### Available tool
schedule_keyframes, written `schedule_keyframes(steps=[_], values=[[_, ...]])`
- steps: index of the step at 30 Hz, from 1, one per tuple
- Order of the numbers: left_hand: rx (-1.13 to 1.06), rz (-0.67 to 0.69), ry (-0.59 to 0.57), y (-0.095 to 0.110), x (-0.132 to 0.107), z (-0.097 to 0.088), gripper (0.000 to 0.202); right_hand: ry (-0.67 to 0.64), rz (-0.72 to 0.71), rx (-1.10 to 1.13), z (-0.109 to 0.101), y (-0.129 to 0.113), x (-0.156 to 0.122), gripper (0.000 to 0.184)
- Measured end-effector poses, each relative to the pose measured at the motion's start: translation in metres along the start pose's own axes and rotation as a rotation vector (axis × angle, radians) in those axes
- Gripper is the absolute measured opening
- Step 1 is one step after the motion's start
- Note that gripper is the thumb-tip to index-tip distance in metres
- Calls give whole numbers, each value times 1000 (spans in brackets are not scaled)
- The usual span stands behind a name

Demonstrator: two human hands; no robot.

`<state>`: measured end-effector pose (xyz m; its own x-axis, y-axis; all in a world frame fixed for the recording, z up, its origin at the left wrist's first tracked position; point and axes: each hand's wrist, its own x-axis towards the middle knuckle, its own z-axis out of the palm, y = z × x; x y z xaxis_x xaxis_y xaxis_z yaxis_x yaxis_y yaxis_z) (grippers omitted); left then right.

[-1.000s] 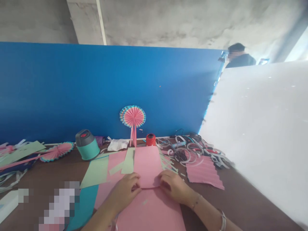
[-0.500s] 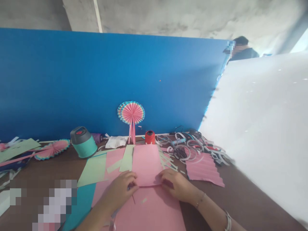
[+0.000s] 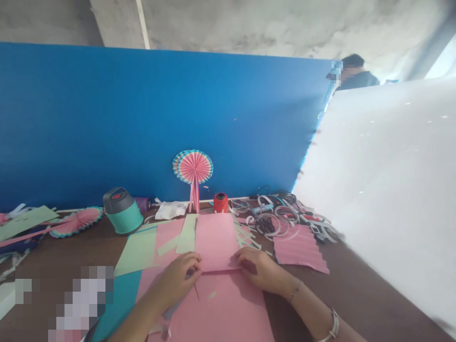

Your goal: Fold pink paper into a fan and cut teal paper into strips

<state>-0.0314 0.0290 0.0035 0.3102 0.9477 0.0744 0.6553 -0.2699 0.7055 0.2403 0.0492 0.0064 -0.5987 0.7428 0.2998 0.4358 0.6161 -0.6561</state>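
Observation:
A pink paper sheet [image 3: 216, 240] lies in front of me on the brown table [image 3: 356, 294], over a larger pink sheet [image 3: 228, 313]. My left hand [image 3: 178, 280] pinches the near edge of the sheet at its left side, fingers curled. My right hand [image 3: 258, 270] presses and pinches the same near edge at its right side. The fold line runs between the two hands. A bangle and a thin bracelet sit on my right wrist.
Green paper strips [image 3: 187, 235] and a teal sheet [image 3: 121, 304] lie to the left. A teal jar [image 3: 121, 211], a red spool [image 3: 221, 203], a standing paper fan [image 3: 193, 167], a pleated pink sheet [image 3: 301, 249] and tangled cables [image 3: 281, 218] line the back. Blue and white partitions enclose the table; a person stands behind.
Both hands slid slightly along the fold on the pink sheet; the view shifted a little, the rest of the table unchanged.

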Motion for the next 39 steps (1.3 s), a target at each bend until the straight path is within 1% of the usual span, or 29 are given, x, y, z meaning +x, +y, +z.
schedule_keyframes(steps=[2,7,9,11,15,19,24,27,32,39], values=[[-6,-9,6,2,0,0,13,-7,11,4,-1,-1,0,24],[-35,9,30,4,1,-1,16,-42,49,57,-6,-4,-1,44],[-32,16,40,4,2,0,17,-31,80,79,-5,-1,-1,48],[-29,22,50,5,3,0,17,-3,112,88,-2,3,-1,43],[-25,37,77,4,4,1,19,58,165,56,6,10,3,26],[-30,44,88,1,4,2,20,99,203,25,11,12,6,19],[-30,52,110,-1,5,3,18,116,206,-4,14,15,9,19],[-28,65,118,-2,5,4,17,128,204,-4,14,16,10,15],[-14,65,122,-3,6,4,18,120,193,0,13,15,12,13],[6,70,122,-5,6,5,17,95,203,-62,11,12,12,27]])
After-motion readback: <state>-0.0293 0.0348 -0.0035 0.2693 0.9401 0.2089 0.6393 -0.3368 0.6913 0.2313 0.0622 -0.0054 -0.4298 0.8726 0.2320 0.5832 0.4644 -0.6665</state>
